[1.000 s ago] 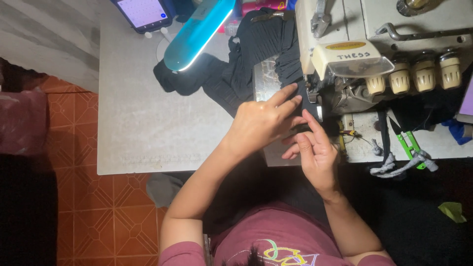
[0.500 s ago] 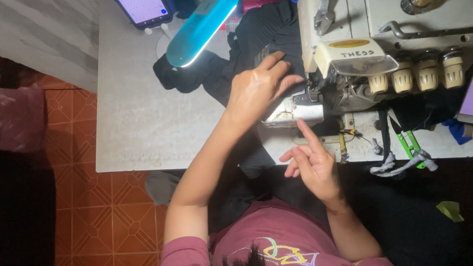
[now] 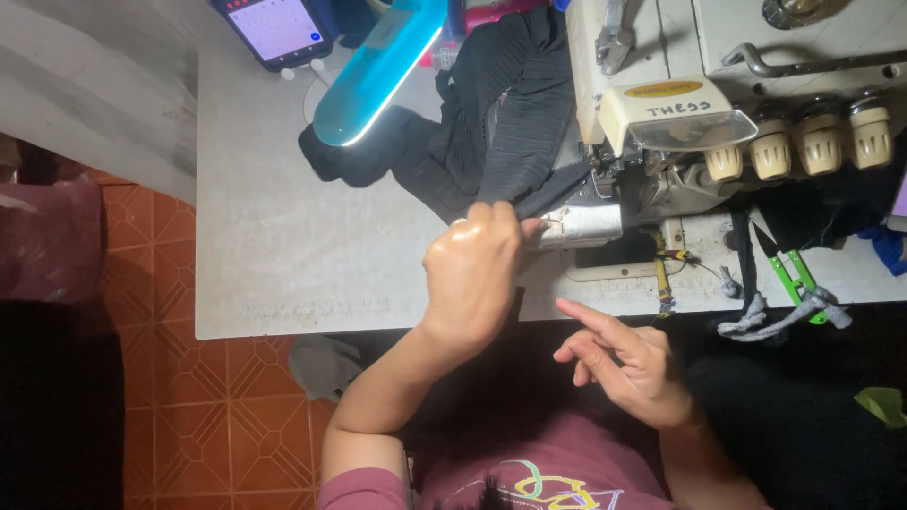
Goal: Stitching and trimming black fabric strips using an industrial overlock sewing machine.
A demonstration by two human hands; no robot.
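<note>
1. The black cloth [image 3: 501, 142] is soft, ribbed and crumpled. It lies in a heap on the pale, speckled desk [image 3: 283, 246], and one narrow strip of it runs under the head of the sewing machine [image 3: 718, 104].
2. The sewing machine is cream-coloured hard plastic and metal, with a row of round cream knobs [image 3: 794, 146] along its front and a shiny metal plate [image 3: 581, 227] at the needle area.
3. My left hand [image 3: 472, 274] is curled, knuckles up, and its fingertips pinch the edge of the black cloth just beside the metal plate. My forearm reaches up from the lower left.
4. My right hand [image 3: 628, 364] holds nothing. It hangs below the desk edge, apart from the cloth, with the index finger stretched toward the left and the other fingers loosely bent.
5. A long turquoise lamp [image 3: 378, 76] lies slanted over the left part of the cloth heap, its rim glowing.
6. A phone [image 3: 274, 28] with a lit screen stands at the top edge of the desk.
7. Green-handled snips [image 3: 794, 279] lie on the right of the desk, next to grey fabric scraps [image 3: 765, 316].
8. The floor [image 3: 217, 416] below has orange patterned tiles.
</note>
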